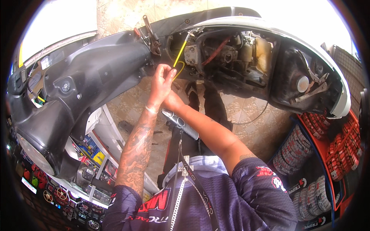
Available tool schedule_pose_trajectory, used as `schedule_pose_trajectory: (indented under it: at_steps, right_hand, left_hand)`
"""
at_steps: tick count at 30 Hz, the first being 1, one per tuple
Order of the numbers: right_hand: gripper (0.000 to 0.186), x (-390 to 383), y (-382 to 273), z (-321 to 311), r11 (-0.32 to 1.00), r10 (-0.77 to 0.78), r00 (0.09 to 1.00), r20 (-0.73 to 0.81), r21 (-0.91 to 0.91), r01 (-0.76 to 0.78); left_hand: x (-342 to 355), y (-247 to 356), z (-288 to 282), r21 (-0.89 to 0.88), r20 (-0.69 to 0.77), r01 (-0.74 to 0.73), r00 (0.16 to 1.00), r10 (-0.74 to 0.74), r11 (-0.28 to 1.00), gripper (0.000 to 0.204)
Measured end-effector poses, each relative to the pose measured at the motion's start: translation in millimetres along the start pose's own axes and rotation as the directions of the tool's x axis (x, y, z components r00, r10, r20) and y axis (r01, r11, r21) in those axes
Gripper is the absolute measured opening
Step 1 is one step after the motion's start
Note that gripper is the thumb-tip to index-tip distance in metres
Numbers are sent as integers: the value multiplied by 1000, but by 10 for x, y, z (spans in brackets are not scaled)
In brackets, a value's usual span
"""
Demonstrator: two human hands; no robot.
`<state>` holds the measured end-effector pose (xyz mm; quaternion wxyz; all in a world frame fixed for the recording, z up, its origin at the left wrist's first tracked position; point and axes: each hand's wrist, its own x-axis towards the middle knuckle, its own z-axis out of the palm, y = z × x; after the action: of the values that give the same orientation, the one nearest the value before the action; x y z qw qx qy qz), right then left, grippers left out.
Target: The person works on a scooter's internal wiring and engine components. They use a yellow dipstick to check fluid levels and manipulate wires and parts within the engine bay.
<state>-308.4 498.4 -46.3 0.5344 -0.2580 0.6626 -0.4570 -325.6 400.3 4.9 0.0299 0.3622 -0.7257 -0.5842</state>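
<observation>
My left hand [162,82] is closed, thumb and fingertips pinched on a thin yellow cable [180,52]. From the pinch, the cable runs up to a metal fitting [188,34] inside the opened body of a scooter, and a slack loop of it curves beside my fingers. My right hand [173,101] lies across and behind my left wrist, its fingers hidden there, so I cannot see what they hold. The exposed engine parts [227,54] sit just beyond and to the right of my hands.
Locking pliers [153,36] and other hand tools rest on the scooter's black plastic body [104,61]. More pliers [314,73] lie on the black tank area at right. Tires [295,148] fill a rack at lower right. A shelf of goods [96,154] stands at left.
</observation>
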Motion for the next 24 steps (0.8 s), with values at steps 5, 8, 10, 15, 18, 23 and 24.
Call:
schedule_pose_trajectory:
  at_steps: [5,8,10,15,18,23,24]
  right_hand:
    - [32,116,113,307,987,-115,993,19,117,112]
    - [38,119,210,386,992,-118,985,123,48,113]
    - [40,14,249,330,994,-79,980,182,-54,91]
    - [44,-540,292,-208,951,181,978,100,-273,-148]
    - [42,-895,318,-687,907,369,926,78,-248,-340]
    - [38,-1453,238,-1344,892,410,911,-33,-194,-409]
    - [38,-1536,202,-1419,884,436,897,-76,-149,-443]
  left_hand:
    - [-69,-210,-133,-1,39,72,997,-72,997,18]
    - [-135,-357,-224,8,59,93,994,-94,996,17]
    - [-180,-452,-287,-11,60,103,993,-102,995,17]
    - [-325,-693,-400,-63,82,230,971,-225,971,19]
    - [-420,-825,-418,2,105,195,975,-195,981,21]
    - [-500,-993,-420,36,119,230,965,-232,973,21]
    - [-504,-1021,-424,84,133,248,957,-257,965,21]
